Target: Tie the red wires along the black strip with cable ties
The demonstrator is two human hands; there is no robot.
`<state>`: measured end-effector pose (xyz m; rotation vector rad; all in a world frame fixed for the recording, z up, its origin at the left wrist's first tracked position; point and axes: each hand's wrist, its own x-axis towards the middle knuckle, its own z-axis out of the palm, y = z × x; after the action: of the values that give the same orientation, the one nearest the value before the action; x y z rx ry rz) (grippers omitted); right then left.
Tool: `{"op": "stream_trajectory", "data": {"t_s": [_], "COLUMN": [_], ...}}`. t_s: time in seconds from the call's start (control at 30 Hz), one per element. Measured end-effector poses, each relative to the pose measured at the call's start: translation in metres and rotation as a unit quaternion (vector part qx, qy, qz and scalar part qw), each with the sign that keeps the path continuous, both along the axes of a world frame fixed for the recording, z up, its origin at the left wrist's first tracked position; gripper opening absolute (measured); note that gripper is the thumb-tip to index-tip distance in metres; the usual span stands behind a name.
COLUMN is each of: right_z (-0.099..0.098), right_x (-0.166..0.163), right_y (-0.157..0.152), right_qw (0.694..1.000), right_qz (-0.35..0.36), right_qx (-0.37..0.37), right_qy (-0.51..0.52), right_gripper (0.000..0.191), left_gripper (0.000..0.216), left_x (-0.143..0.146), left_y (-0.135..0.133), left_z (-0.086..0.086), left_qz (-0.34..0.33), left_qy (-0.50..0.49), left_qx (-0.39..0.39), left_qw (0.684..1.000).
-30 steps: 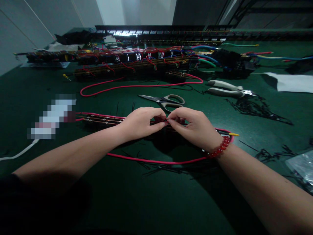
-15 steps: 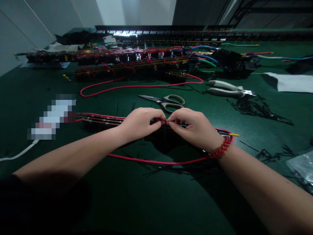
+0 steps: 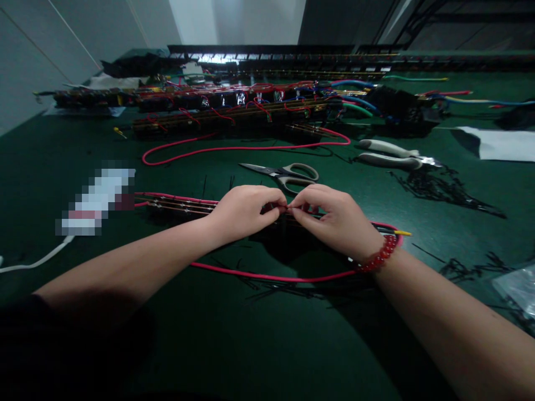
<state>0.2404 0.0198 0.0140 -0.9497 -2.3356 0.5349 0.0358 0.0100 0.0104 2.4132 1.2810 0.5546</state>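
My left hand (image 3: 246,210) and my right hand (image 3: 334,220) meet fingertip to fingertip over a long dark strip with copper rails and red wires (image 3: 175,204) lying across the green table. Both hands pinch at the same spot on the strip, fingers closed; what sits between the fingertips is too small to make out. A red wire loop (image 3: 271,275) curves from the strip under my wrists. My right wrist wears a red bead bracelet (image 3: 378,256).
Scissors (image 3: 284,172) lie just beyond my hands. Grey-handled pliers (image 3: 393,155) rest to the right, with a heap of black cable-tie offcuts (image 3: 438,186) beside them. More wired strips (image 3: 234,108) fill the back. White paper (image 3: 501,143) lies at far right, a plastic bag (image 3: 518,289) lower right.
Hands stay pinched at the same spot on the strip; only the view shifts slightly.
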Motion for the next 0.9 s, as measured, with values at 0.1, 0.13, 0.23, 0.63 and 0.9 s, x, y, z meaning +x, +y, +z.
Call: {"op": "stream_trajectory", "data": {"t_s": [0.1, 0.13, 0.23, 0.63, 0.9], "right_z": [-0.001, -0.001, 0.000, -0.002, 0.000], "right_x": [0.000, 0.000, 0.000, 0.000, 0.000], "right_y": [0.000, 0.000, -0.001, -0.001, 0.000], "right_qw": [1.000, 1.000, 1.000, 0.997, 0.996], "right_qz": [-0.007, -0.010, -0.020, -0.048, -0.057], "right_qx": [-0.005, -0.007, -0.014, -0.044, -0.061], "right_qy": [0.007, 0.009, 0.011, 0.028, 0.028], "right_gripper": [0.008, 0.008, 0.008, 0.008, 0.011], "left_gripper": [0.020, 0.020, 0.019, 0.019, 0.017], "left_x": [0.002, 0.003, 0.007, 0.012, 0.011], "left_y": [-0.001, -0.002, -0.004, -0.007, -0.004], "left_z": [0.002, 0.002, 0.005, 0.001, -0.001], "left_qz": [0.009, 0.012, 0.024, 0.070, 0.084], "left_qy": [0.014, 0.016, 0.018, -0.080, -0.101], "left_qx": [0.005, 0.005, 0.007, -0.056, -0.086], "left_qw": [1.000, 1.000, 1.000, 0.993, 0.988]}}
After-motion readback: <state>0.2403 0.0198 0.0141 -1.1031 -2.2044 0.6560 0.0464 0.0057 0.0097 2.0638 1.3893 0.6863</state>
